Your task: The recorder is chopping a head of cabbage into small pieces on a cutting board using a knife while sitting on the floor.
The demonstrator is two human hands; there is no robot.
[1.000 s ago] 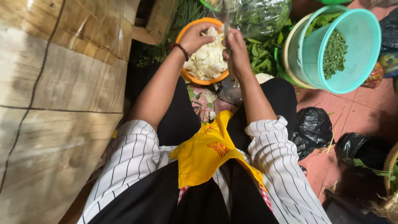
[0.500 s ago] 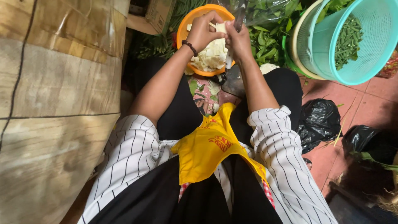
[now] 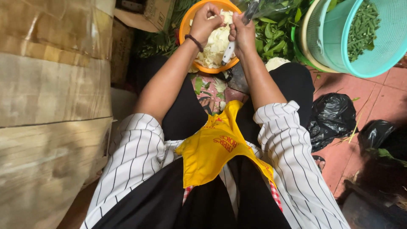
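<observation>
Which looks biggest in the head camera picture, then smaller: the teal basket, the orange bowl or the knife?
1. Teal basket, though the picture's edge cuts it off.
2. Orange bowl, partly hidden by the hands.
3. Knife, held in the right hand.

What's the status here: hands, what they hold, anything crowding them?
Left hand gripping pale cut vegetable over orange bowl. Right hand shut on white-handled knife. Leafy greens and teal colander close right.
</observation>
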